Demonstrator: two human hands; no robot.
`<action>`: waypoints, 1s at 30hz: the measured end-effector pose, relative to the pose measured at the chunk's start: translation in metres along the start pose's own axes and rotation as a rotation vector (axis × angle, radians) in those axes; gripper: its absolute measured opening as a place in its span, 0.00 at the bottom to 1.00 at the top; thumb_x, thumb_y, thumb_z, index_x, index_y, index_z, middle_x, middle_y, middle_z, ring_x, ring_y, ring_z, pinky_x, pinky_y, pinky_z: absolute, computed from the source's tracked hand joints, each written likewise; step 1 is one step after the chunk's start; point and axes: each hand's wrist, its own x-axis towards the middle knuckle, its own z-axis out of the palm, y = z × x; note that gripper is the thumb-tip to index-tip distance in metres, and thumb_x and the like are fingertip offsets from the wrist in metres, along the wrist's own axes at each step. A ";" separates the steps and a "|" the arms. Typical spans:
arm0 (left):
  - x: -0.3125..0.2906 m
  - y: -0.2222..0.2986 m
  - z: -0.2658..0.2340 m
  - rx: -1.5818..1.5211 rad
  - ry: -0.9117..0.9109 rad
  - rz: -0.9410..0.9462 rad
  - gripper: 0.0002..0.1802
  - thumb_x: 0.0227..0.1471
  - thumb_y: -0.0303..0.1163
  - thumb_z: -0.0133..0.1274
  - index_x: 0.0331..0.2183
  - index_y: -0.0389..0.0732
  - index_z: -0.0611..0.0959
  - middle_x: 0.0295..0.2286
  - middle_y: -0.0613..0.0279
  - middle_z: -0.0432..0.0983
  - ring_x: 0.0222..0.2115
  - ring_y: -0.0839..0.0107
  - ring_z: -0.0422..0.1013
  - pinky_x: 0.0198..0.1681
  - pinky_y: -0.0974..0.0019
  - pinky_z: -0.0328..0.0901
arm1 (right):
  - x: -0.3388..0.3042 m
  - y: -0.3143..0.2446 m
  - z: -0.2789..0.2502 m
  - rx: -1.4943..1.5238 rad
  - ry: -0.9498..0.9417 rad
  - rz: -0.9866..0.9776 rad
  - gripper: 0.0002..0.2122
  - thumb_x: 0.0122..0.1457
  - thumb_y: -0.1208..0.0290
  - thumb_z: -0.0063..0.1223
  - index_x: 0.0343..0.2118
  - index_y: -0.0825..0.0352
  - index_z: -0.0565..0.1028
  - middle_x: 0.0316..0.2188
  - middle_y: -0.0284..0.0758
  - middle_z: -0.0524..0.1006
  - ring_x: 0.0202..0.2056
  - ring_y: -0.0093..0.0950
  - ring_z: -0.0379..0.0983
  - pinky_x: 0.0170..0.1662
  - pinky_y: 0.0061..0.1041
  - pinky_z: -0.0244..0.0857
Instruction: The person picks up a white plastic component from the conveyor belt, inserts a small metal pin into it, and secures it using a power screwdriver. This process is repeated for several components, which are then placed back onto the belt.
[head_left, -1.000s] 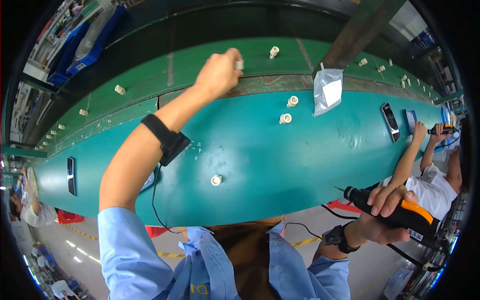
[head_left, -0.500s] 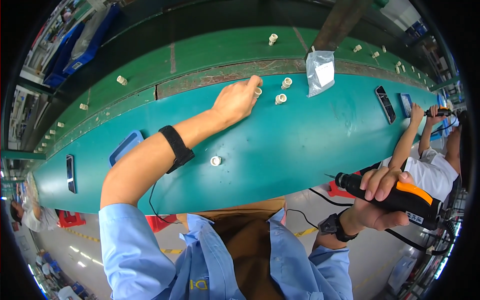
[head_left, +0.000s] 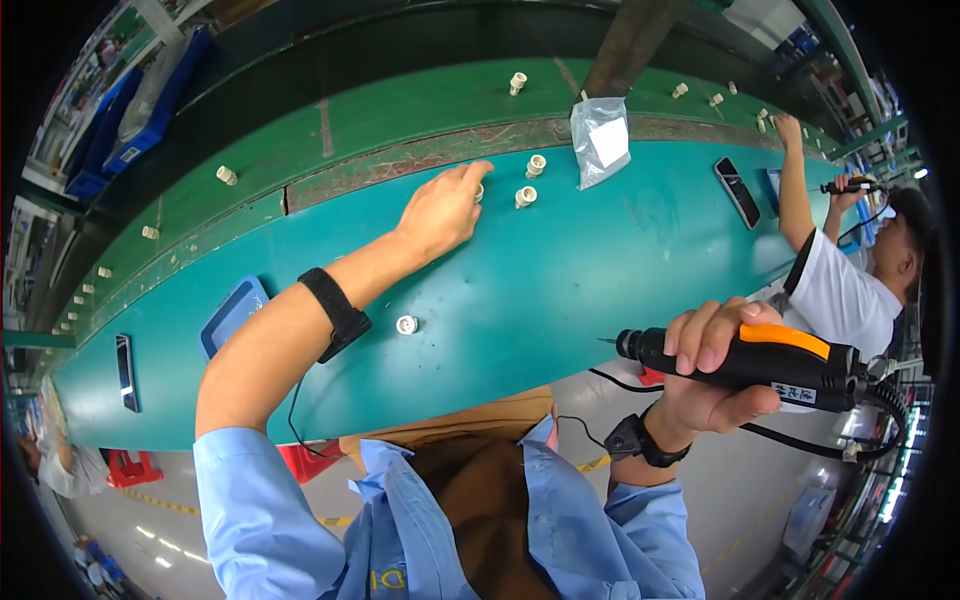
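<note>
Cream fitting (head_left: 479, 194) sits at the left hand (head_left: 441, 210), whose fingers are drawn in narrow around it, left of the clear plastic bag (head_left: 601, 150); two more fittings (head_left: 526, 197) stand between that hand and the bag. Inside the bag, contents are too blurred to tell behind a white label. Well left of the bag, a blue tray (head_left: 222, 325) is partly covered by the forearm; farther left, a blue bin (head_left: 150, 115) holds greyish, plastic-looking material. Nearer the person than the bag, the right hand (head_left: 713, 360) grips a black-and-orange power screwdriver (head_left: 790, 362).
</note>
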 end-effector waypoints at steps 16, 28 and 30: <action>-0.033 0.016 -0.051 0.163 0.091 0.007 0.30 0.41 0.34 0.59 0.47 0.38 0.69 0.41 0.50 0.68 0.44 0.53 0.66 0.47 0.57 0.63 | 0.005 0.014 0.027 0.172 -0.227 0.142 0.40 0.49 0.37 0.48 0.54 0.69 0.57 0.27 0.32 0.65 0.25 0.23 0.63 0.30 0.24 0.60; -0.199 0.048 -0.050 -0.519 0.247 -0.382 0.28 0.39 0.29 0.63 0.45 0.35 0.72 0.44 0.52 0.68 0.36 0.61 0.70 0.36 0.65 0.67 | 0.015 0.042 0.075 0.330 -0.440 0.163 0.38 0.54 0.45 0.46 0.59 0.69 0.50 0.32 0.34 0.63 0.29 0.26 0.62 0.30 0.28 0.62; -0.201 0.050 -0.025 -0.553 0.402 -0.462 0.30 0.37 0.26 0.63 0.46 0.39 0.73 0.44 0.55 0.68 0.36 0.67 0.69 0.35 0.68 0.66 | 0.016 0.049 0.082 0.377 -0.527 0.169 0.38 0.54 0.46 0.46 0.60 0.68 0.50 0.33 0.34 0.64 0.29 0.26 0.62 0.29 0.27 0.62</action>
